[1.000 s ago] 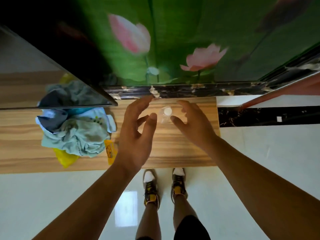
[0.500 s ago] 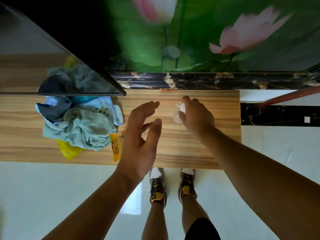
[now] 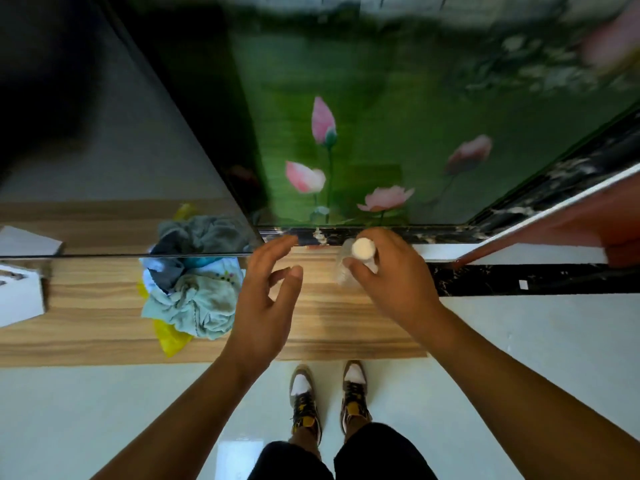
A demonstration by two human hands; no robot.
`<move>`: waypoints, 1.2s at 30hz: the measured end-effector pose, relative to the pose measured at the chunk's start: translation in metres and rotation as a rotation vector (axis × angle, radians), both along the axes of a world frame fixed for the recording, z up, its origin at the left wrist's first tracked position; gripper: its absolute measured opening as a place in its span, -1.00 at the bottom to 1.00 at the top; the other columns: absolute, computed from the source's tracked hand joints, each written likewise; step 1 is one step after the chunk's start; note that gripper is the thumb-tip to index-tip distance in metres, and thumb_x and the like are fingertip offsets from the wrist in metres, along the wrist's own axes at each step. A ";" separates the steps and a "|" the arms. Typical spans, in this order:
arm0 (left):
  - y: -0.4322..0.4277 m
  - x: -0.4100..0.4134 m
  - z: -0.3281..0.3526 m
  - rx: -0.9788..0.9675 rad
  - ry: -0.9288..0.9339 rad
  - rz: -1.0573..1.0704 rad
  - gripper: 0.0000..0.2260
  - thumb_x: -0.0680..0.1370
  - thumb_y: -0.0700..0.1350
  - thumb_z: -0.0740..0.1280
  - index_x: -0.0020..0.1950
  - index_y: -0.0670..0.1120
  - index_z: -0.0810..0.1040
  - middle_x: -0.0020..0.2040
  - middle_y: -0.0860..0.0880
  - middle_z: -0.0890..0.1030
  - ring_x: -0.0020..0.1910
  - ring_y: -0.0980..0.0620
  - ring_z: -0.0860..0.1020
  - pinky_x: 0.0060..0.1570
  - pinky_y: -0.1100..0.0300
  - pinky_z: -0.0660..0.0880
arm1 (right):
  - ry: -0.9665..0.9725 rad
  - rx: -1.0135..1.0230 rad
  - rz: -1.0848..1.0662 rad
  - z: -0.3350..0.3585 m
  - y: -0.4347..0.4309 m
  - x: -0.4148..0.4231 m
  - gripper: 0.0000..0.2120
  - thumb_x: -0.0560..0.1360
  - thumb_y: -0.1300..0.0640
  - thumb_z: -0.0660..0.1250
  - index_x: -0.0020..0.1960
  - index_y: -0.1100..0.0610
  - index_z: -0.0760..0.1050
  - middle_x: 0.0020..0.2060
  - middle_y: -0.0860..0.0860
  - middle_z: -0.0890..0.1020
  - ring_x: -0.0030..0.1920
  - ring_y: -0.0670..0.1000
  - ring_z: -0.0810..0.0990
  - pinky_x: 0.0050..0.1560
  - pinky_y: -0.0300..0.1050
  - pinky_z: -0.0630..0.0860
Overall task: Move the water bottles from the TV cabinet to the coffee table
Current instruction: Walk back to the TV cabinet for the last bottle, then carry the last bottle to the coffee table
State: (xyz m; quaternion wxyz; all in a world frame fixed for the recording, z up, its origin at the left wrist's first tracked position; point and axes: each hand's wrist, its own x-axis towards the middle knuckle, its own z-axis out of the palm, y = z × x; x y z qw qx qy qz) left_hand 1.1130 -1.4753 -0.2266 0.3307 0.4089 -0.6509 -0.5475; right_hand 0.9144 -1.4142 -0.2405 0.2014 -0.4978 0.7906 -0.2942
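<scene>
A clear water bottle (image 3: 346, 268) with a white cap stands upright near the right end of the wooden TV cabinet (image 3: 86, 327). My right hand (image 3: 391, 278) grips it, fingers and thumb curled round its neck and upper body just below the cap. My left hand (image 3: 266, 296) hovers to the bottle's left with fingers loosely spread, holding nothing and not touching the bottle. No other bottle is visible, and the bottle's lower part is hidden behind my right hand.
A heap of crumpled cloths (image 3: 194, 289) over a yellow bag lies left of my hands. A white box (image 3: 20, 296) sits at the far left. The TV screen (image 3: 114, 188) overhangs the cabinet's back. A lotus mural wall (image 3: 381, 150) rises behind. White floor and my shoes (image 3: 329, 396) are below.
My right hand has closed round the bottle, which now shows its cap above my fingers. The view has tilted up and pulled back. My left hand stays beside it, open.
</scene>
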 end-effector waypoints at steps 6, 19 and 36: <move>0.025 0.028 0.077 -0.083 0.001 -0.027 -0.69 0.61 -0.01 0.27 0.34 0.24 0.46 0.39 0.04 0.51 0.35 0.26 0.49 0.19 0.47 0.42 | -0.009 -0.133 -0.045 0.118 0.033 0.017 -0.70 0.49 -0.05 0.49 0.16 -0.03 0.54 0.02 -0.06 0.63 -0.06 0.02 0.57 -0.06 0.05 0.56; 0.032 0.053 0.127 -0.140 0.093 0.098 -0.63 0.57 -0.04 0.29 0.39 0.08 0.47 0.35 -0.06 0.55 0.31 0.27 0.53 0.20 0.46 0.43 | 0.064 -0.242 0.085 0.172 0.035 0.047 -0.76 0.49 0.00 0.50 0.08 0.00 0.52 -0.21 -0.21 0.46 -0.16 -0.08 0.43 -0.18 -0.08 0.35; 0.160 0.145 0.134 -0.120 -0.010 0.876 -0.62 0.54 0.12 0.29 0.36 0.17 0.49 0.35 0.06 0.57 0.36 0.24 0.52 0.21 0.37 0.48 | -0.092 -0.270 0.859 0.153 -0.015 0.149 -0.73 0.42 0.03 0.56 0.03 0.00 0.55 -0.29 -0.18 0.49 -0.27 -0.11 0.38 -0.18 -0.16 0.37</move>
